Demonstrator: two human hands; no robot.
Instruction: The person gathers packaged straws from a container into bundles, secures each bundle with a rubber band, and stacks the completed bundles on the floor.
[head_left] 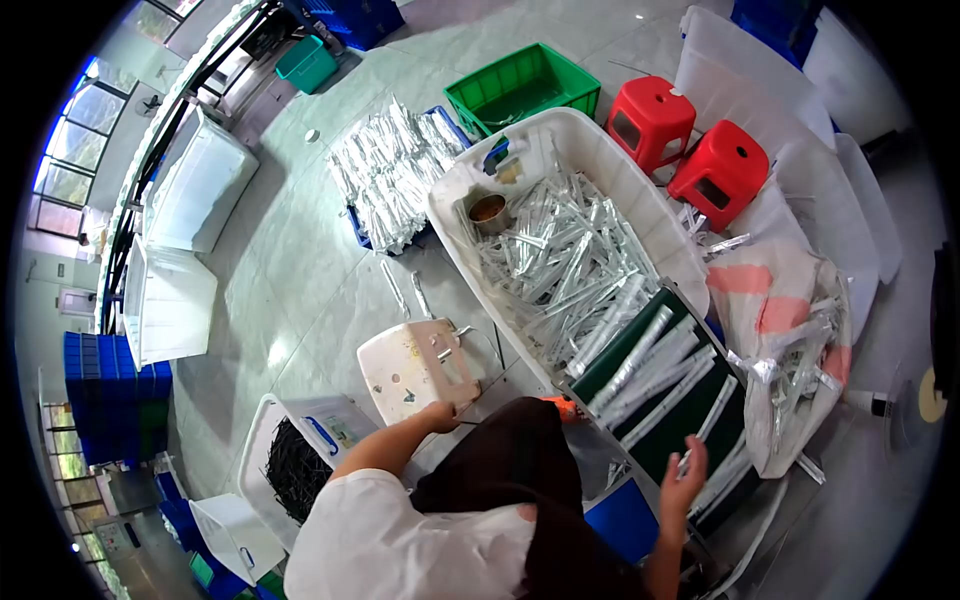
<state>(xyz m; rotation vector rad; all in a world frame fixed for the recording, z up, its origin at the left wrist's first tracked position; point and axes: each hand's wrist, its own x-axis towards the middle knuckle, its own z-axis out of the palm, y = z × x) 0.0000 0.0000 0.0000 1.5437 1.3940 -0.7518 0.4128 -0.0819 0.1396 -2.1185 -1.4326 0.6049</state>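
My left hand (437, 416) is closed beside the cream plastic stool (400, 375); a thin dark piece shows at its fingers, too small to name. My right hand (685, 474) is over the dark green sloping board (638, 345), its fingers apart. Close to its fingertips lies a silvery foil-wrapped strip (716, 408). More such strips rest across the board. Above the board stands a large white tub (450, 230) with a heap of silvery strips (570, 255) and a small metal bowl (489, 213) in it.
Foil bundles (390, 170) are stacked on a blue crate beyond the stool. A green crate (520, 88), red stools (650, 120) and a white-and-pink sack (775, 300) surround the tub. At lower left, a white bin (262, 430) holds black strips (297, 470).
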